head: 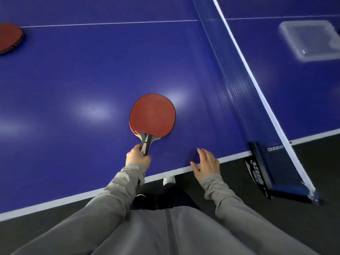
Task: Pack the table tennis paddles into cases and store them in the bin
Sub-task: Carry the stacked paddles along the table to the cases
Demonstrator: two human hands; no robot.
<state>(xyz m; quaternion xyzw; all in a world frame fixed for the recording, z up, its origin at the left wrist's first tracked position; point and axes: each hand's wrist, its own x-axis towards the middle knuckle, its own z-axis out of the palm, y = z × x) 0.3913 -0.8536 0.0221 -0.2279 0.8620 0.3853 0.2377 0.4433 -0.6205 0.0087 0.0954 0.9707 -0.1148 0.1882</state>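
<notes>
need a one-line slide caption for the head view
Left hand grips the handle of a red paddle over the blue table; right hand open near the table edge.

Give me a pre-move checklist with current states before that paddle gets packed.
1. Grip: left hand holds the paddle by its handle. Ok.
2. Stack: another red edge shows under the held blade, possibly a second paddle. Cannot tell.
3. Right hand free, fingers relaxed over the table edge. Ok.
4. Case within reach: none visible. Not ok.
5. Clear bin lies beyond the net. Ok.
6. Another paddle remains at far left. Not ok.
</notes>
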